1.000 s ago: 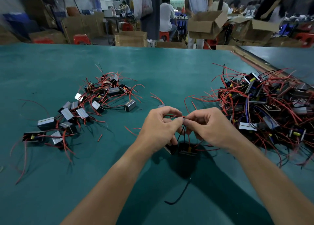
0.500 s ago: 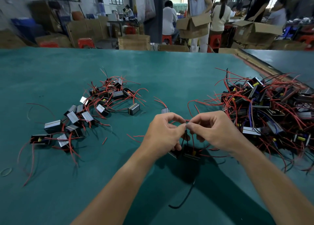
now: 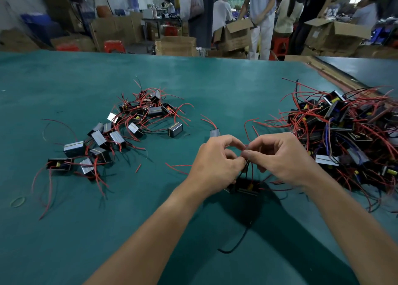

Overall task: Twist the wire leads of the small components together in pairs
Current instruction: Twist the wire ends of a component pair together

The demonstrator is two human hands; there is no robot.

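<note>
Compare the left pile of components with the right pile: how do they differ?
The left pile is smaller and spread thinly; the right pile is larger, heaped and tangled. The right pile shows blue wires; the left pile shows only red and black. Both hold blocks with red leads.

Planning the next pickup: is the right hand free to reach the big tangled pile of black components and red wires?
Not yet, probably: the right hand pinches thin wire leads with the left hand. The tangled component pile lies right beside it, nothing between, so letting go should suffice.
</note>
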